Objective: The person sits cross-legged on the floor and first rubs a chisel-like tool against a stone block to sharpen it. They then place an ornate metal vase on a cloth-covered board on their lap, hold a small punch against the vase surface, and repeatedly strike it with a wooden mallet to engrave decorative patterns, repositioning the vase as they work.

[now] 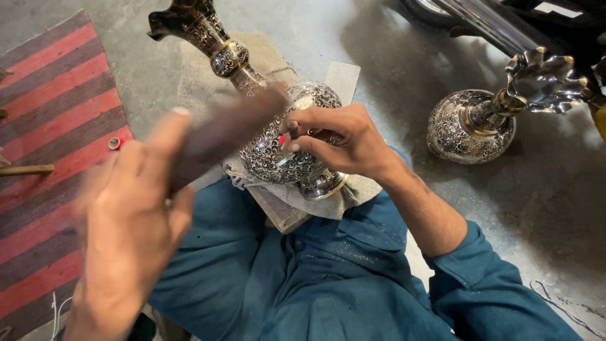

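Now we have both hands at work on the engraved metal vase (287, 142), which lies tilted across our lap on a grey cloth (297, 196) over a flat board (281, 218). Its flared dark neck points up toward eleven o'clock and its round belly sits just above centre.

Our right hand (341, 139) rests on the belly of the vase, fingers (303, 146) pinched around a thin dark punch (293, 129) whose tip is set against the patterned surface. At seven o'clock our left hand (129, 211) is a blur, fingers clenched round the brown wooden handle of a mallet (221, 136), whose far end hangs just beside the top of the punch; we cannot tell whether they touch.

Over at two o'clock a second engraved vase (473, 123) lies on the concrete floor (555, 202), its scalloped mouth turned toward the right edge, well apart from our hands. On the left, at nine o'clock, a red and dark striped mat (44, 126) carries a small round ring (114, 143) near its edge and a wooden stick (25, 169). Our teal sleeves and lap (303, 284) fill the bottom, dusted with fine specks.
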